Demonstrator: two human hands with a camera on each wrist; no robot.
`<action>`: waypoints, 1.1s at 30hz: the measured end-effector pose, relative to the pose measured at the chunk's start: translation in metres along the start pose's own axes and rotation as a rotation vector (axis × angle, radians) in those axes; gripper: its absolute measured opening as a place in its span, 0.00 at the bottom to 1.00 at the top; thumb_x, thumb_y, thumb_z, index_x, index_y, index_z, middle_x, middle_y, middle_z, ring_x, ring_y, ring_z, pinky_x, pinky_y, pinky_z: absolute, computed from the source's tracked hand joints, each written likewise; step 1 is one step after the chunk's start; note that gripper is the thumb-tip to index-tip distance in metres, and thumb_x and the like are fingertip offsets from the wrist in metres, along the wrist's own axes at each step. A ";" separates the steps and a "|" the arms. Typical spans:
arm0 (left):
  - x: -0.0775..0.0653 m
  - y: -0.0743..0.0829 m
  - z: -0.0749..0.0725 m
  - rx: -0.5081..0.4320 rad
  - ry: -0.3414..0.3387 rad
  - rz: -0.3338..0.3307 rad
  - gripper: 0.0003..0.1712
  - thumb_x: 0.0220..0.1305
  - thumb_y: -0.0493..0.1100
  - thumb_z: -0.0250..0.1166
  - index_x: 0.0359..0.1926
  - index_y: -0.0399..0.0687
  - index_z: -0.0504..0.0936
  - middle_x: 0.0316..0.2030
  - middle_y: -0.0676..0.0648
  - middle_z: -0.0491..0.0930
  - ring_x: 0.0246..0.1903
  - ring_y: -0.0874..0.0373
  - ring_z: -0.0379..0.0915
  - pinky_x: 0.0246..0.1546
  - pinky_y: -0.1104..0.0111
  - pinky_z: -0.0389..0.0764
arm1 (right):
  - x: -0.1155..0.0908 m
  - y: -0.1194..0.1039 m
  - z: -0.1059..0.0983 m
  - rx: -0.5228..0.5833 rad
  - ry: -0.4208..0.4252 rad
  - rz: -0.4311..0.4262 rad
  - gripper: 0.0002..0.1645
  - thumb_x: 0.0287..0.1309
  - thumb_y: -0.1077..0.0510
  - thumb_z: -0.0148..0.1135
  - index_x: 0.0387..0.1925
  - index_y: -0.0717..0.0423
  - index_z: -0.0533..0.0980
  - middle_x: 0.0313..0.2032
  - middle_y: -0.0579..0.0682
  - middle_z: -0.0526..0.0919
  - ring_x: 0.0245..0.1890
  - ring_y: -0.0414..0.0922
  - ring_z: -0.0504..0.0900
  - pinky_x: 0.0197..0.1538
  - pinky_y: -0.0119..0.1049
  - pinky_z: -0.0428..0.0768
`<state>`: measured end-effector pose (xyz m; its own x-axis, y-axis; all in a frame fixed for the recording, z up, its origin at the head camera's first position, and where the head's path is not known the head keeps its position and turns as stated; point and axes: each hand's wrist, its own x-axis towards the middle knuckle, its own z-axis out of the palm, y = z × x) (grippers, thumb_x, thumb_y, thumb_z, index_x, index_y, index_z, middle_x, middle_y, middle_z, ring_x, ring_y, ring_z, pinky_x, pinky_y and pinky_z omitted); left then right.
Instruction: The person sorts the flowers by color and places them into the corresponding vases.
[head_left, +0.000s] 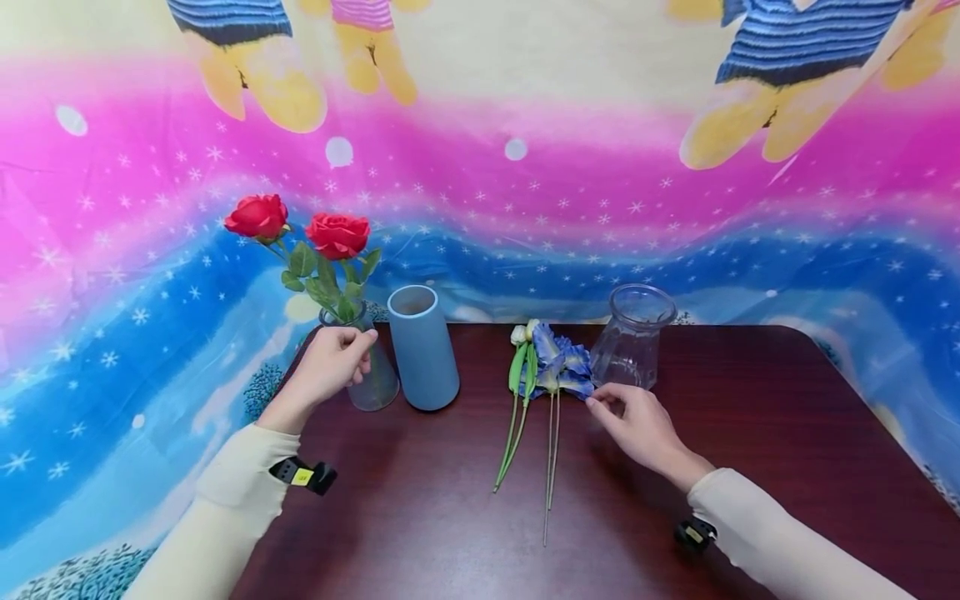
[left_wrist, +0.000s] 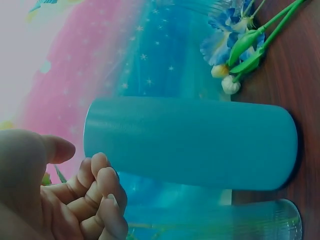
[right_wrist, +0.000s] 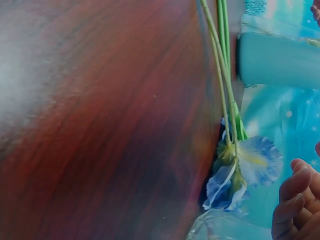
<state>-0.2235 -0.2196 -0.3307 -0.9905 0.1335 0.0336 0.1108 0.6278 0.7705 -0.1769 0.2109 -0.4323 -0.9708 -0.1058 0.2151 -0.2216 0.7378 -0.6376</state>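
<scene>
We see a vase [head_left: 377, 390] propping roses [head_left: 338, 236] up, irises [head_left: 575, 360] lying loose on the desk [head_left: 420, 517], our left grip [head_left: 332, 364] and right grip [head_left: 637, 423] loosely curled, empty.

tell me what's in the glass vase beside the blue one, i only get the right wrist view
Observer: Two red roses stand in the glass vase.
Operator: what heads are on the green stems, they're hidden here
Observer: The left wrist view shows closed, pale buds, one white and one cream.
Operator: anything sticking out of the blue vase
Observer: No, the head view shows nothing rising out of it.
</scene>
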 end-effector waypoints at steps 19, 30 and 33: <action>0.024 0.019 0.012 -0.044 -0.021 -0.027 0.29 0.77 0.57 0.51 0.25 0.41 0.77 0.20 0.48 0.78 0.19 0.55 0.73 0.25 0.67 0.78 | -0.006 0.016 -0.001 -0.029 0.033 0.004 0.07 0.67 0.52 0.64 0.35 0.47 0.84 0.22 0.41 0.78 0.21 0.35 0.71 0.27 0.32 0.69; 0.037 0.030 0.015 -0.020 -0.054 -0.114 0.35 0.76 0.62 0.50 0.26 0.36 0.78 0.18 0.48 0.75 0.17 0.56 0.75 0.25 0.66 0.80 | -0.007 0.018 0.002 -0.025 0.035 0.006 0.09 0.67 0.52 0.63 0.39 0.51 0.85 0.22 0.41 0.79 0.21 0.35 0.70 0.26 0.32 0.68; 0.041 0.030 0.014 0.000 -0.038 -0.141 0.35 0.75 0.64 0.51 0.20 0.42 0.76 0.16 0.49 0.72 0.16 0.55 0.72 0.25 0.65 0.78 | -0.007 0.017 0.003 -0.018 0.032 0.006 0.09 0.67 0.52 0.63 0.39 0.52 0.85 0.22 0.41 0.79 0.21 0.35 0.70 0.26 0.32 0.68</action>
<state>-0.2592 -0.1845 -0.3150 -0.9924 0.0727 -0.0996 -0.0298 0.6422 0.7659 -0.1746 0.2223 -0.4473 -0.9686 -0.0800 0.2353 -0.2138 0.7505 -0.6253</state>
